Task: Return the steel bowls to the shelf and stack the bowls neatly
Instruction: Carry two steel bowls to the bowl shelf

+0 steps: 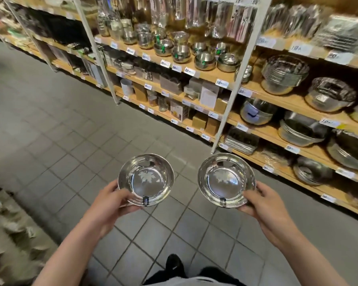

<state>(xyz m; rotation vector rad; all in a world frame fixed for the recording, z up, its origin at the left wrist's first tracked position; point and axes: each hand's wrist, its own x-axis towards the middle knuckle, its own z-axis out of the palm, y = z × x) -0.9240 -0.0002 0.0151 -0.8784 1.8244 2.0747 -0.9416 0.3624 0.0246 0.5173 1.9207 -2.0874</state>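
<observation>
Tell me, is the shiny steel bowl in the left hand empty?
Empty: the shiny steel bowl in the left hand shows its bare etched bottom.

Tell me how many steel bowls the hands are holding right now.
2. One steel bowl is in the left hand, the other bowl in the right hand, held apart above the tiled floor.

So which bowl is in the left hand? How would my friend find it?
Look at the grey tiled floor in front of the shelves. Two shiny steel bowls are held above it, side by side, apart. The left bowl is the one gripped by the left hand, farther from the shelves than the right bowl.
</observation>
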